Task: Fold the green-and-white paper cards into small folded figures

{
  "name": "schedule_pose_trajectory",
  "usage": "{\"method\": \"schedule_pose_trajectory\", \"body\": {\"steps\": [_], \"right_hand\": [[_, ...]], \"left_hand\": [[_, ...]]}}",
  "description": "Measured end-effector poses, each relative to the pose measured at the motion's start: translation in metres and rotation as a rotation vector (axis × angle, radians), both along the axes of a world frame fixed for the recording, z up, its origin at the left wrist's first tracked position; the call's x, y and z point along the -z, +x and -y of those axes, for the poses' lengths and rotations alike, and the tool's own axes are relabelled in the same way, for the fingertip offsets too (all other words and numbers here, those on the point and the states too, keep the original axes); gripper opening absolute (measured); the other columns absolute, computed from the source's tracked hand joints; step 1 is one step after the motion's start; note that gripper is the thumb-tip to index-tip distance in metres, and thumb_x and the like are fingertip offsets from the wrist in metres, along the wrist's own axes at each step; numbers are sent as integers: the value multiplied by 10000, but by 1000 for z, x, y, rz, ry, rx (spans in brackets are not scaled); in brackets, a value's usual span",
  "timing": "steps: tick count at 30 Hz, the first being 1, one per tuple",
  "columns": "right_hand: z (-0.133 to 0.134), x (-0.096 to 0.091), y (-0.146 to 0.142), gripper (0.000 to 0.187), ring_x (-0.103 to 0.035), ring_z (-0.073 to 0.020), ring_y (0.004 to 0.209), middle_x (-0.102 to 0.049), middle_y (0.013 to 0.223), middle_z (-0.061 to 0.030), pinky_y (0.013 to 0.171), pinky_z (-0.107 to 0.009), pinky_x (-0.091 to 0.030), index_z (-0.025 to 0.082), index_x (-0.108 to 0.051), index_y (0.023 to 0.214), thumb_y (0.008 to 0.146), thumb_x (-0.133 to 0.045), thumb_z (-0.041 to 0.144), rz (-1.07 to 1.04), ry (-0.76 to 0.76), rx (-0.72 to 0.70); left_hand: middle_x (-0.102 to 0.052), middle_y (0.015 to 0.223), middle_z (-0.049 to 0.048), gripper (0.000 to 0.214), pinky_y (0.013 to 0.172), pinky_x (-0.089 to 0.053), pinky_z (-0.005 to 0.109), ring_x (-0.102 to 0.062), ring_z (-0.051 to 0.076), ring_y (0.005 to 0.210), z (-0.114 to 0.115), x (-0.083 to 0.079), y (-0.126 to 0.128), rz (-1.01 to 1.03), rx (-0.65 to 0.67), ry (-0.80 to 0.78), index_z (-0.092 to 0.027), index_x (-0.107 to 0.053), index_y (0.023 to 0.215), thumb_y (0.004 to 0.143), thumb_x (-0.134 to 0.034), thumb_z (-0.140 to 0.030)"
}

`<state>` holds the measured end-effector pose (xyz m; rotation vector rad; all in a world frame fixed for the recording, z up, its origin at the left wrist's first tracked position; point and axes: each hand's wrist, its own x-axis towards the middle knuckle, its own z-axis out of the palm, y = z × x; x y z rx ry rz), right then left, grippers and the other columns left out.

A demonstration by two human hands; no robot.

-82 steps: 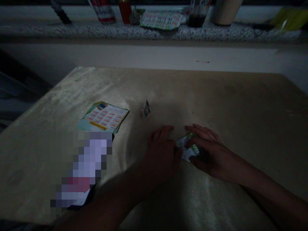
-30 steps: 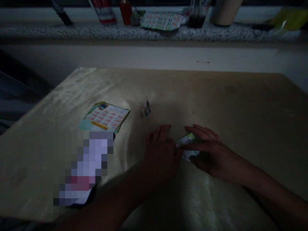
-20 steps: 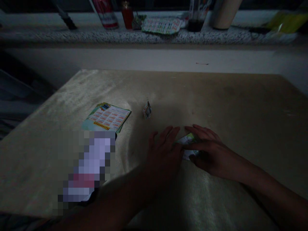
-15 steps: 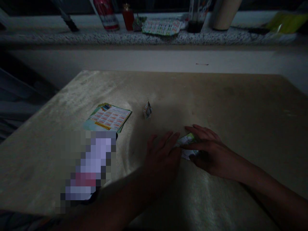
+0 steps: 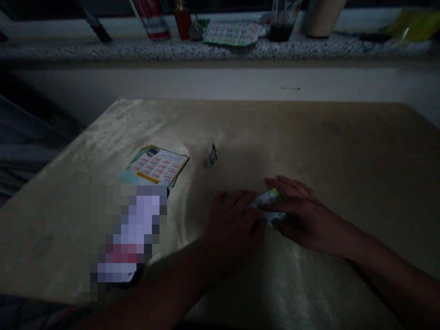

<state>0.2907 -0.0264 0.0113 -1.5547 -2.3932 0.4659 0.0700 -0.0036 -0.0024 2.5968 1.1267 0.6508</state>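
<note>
Between my two hands a small folded printed paper (image 5: 270, 198), white with a green edge, lies on the table. My left hand (image 5: 235, 217) rests palm down at its left edge, fingers stretched flat, the tips touching the paper and the table. From the right, my right hand (image 5: 302, 213) presses on the paper with a straight index finger; its thumb lies at the near edge and its other fingers spread beyond the far side. Both hands cover parts of the paper. Farther off stands a small folded paper piece (image 5: 212, 156).
On the table (image 5: 343, 151), a stack of printed leaflets (image 5: 160, 165) lies at the left, with a blurred-out phone (image 5: 137, 229) nearer me. The granite sill (image 5: 192, 51) behind holds a red can (image 5: 153, 20), a red bottle (image 5: 183, 23), a crumpled wrapper (image 5: 232, 33) and a cup of dark liquid (image 5: 282, 27).
My left hand's fingers have drawn in slightly, and its thumb has shifted right along the near edge of the paper. My right hand stays almost in place. The view has tilted a little.
</note>
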Motion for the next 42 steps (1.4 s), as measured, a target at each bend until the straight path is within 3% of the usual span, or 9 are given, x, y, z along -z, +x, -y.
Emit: {"method": "schedule_pose_trajectory", "body": {"steps": [11, 19, 23, 28, 35, 42], "right_hand": [[1, 1, 9, 562, -293, -364, 1523, -368, 1650, -18, 1163, -657, -299, 422, -628, 1373, 904, -590, 115, 16, -23, -62], [2, 2, 5, 422, -341, -366, 1501, -432, 1613, -44, 1153, -653, -313, 392, -711, 1280, 944, -571, 178, -29, 5, -29], [1, 5, 2, 337, -398, -374, 1465, -478, 1579, -58, 1132, -647, -341, 392, -737, 1236, 947, -625, 259, -39, 46, -3], [2, 9, -1, 392, -438, -380, 1432, -493, 1563, -44, 1115, -643, -363, 420, -724, 1244, 879, -727, 277, -32, 93, 5], [3, 7, -3, 426, -447, -391, 1421, -526, 1532, -61, 1105, -636, -376, 421, -722, 1249, 850, -758, 277, 7, 110, 19], [3, 6, -5, 392, -449, -384, 1427, -527, 1536, -78, 1109, -643, -368, 400, -739, 1227, 854, -749, 278, 13, 97, 30]], "left_hand": [[-740, 1212, 110, 261, 978, -438, 528, -657, 300, 1121, -3, 7, 5, 36, 19, 109, -163, -727, 1028, 903, -665, -383], [-749, 1164, 139, 485, 963, -423, 540, -655, 332, 1101, -4, 12, 10, 23, 8, 124, -145, -732, 962, 856, -689, -616], [-709, 1281, 122, 437, 1068, -368, 532, -618, 315, 1194, -6, 4, 2, 34, 52, -14, -178, -746, 1039, 839, -731, -566], [-638, 1401, 96, 161, 1121, -324, 526, -551, 311, 1303, -12, -5, -5, 42, -12, -194, -234, -781, 898, 805, -769, -365], [-594, 1454, 107, 197, 1134, -310, 541, -525, 338, 1330, -15, -5, -1, 35, -65, -241, -228, -784, 853, 717, -833, -362], [-522, 1533, 87, 120, 1149, -295, 574, -443, 350, 1421, -27, -14, -5, -38, -55, -370, -273, -815, 859, 771, -827, -353]]}}
